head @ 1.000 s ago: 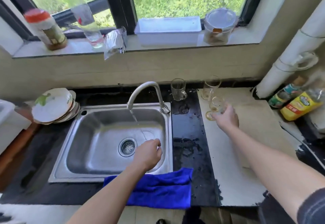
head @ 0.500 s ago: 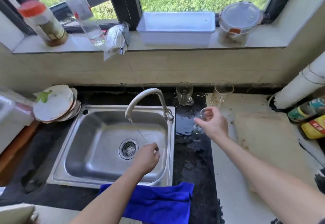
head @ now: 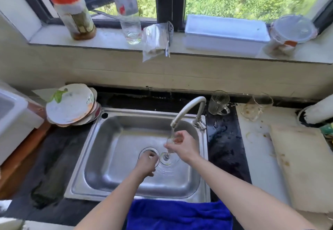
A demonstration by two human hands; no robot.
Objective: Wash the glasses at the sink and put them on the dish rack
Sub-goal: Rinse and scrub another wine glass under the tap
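My right hand (head: 182, 146) grips a clear stemmed glass (head: 168, 150) by its bowl, under the running faucet (head: 189, 109) inside the steel sink (head: 108, 166). The glass's round foot hangs low near the drain. My left hand (head: 146, 164) is down in the basin just left of the foot, fingers curled, nothing visibly in it. A glass mug (head: 218, 102) stands on the black counter behind the faucet. Another stemmed glass (head: 257, 106) stands further right on the white counter.
Stacked plates (head: 72, 105) rest left of the sink beside a white container (head: 12, 119). A blue cloth (head: 178, 215) drapes the front edge. A cutting board (head: 302, 166) lies at right. Jars, a bottle and a white box (head: 225, 33) line the windowsill.
My right hand carried the stemmed glass from the right counter over into the sink and under the water stream. My left hand stayed low in the basin. The camera shifted right and down.
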